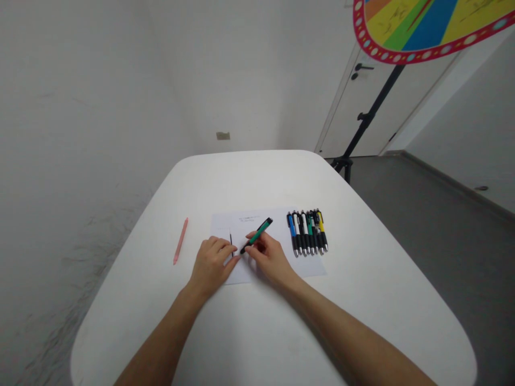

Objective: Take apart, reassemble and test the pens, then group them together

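Observation:
My right hand (270, 256) grips a green pen (260, 230) with a black clip, tilted so that its black lower end points down and left toward my left hand. My left hand (212, 262) is closed, thumb and index finger close together beside that lower end. A thin black pen refill (230, 238) shows above the left index finger and again in the gap below it, so it appears held there. Both hands are over a white sheet of paper (219, 218) with small printing near its top. The pen's tip is partly hidden by fingers.
Right of my hands, several pens (304, 233) with blue, white, green and yellow barrels lie in a row, partly on the paper. A pink pen (181, 241) lies to the left on the white table (241, 179). Behind stands a colourful wheel (418, 27) on a black stand (369, 118).

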`<action>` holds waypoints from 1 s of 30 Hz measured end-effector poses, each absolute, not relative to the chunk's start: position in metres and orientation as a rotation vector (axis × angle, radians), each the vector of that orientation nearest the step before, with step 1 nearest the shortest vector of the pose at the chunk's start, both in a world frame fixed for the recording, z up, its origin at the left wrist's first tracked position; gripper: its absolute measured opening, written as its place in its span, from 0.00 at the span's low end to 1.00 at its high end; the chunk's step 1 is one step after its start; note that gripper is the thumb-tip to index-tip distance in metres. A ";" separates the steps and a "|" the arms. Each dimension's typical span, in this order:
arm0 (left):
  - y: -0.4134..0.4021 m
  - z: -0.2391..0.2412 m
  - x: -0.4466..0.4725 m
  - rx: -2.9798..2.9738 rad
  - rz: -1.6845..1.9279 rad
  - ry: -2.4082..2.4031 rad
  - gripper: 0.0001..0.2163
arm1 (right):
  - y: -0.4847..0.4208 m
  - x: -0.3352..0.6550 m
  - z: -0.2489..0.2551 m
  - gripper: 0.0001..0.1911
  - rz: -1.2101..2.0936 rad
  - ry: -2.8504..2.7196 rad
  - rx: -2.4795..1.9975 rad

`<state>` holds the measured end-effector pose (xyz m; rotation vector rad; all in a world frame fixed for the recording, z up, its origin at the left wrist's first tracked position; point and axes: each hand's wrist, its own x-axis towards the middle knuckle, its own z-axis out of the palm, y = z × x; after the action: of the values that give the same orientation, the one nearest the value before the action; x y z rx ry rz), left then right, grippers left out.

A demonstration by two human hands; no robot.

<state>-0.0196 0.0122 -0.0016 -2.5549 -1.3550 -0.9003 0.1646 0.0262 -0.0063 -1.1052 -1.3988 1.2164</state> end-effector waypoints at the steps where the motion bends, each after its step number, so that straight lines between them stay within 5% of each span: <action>1: 0.012 -0.002 -0.020 -2.558 -0.919 -1.347 0.03 | 0.027 0.164 -0.007 0.12 1.288 -1.308 -1.073; 18: 0.009 0.005 -0.018 -2.535 -1.125 -1.342 0.08 | 0.032 0.162 -0.005 0.19 1.594 -0.845 -0.909; 30: 0.013 0.001 -0.020 -2.495 -1.031 -1.391 0.04 | 0.021 0.166 -0.005 0.05 1.067 -1.497 -1.030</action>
<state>-0.0196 0.0126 0.0006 -2.4948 -1.3908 -1.0308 0.1659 0.0211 -0.0052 -1.0298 -1.4967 1.0671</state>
